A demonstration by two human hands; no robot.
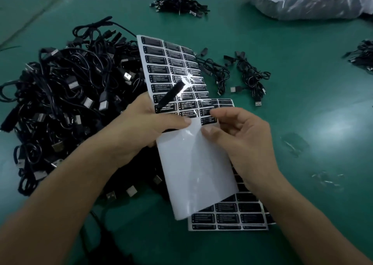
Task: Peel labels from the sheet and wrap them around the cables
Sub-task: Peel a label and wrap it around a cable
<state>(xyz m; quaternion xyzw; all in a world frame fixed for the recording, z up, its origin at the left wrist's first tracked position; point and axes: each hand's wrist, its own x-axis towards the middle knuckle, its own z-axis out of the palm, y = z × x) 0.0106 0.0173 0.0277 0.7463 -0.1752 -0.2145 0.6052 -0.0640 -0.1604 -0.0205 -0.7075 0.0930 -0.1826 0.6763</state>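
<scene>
A label sheet [197, 163] with black "LED CONTROLLER" stickers on its upper half and bare white backing below is held up over the green table. My left hand [149, 127] grips its left edge, thumb on the front; a black cable piece [171, 94] pokes up from that hand across the sheet. My right hand [238, 137] pinches the sheet at its right side, forefinger and thumb at the lowest black label [209, 120]. A second full label sheet [230, 218] lies flat underneath.
A big heap of black USB cables [66, 95] fills the table's left. Two coiled cables [242, 76] lie right of the sheet. Another cable bunch [179, 4] and a plastic bag [306, 0] sit at the far edge; more cables [361, 54] lie at right.
</scene>
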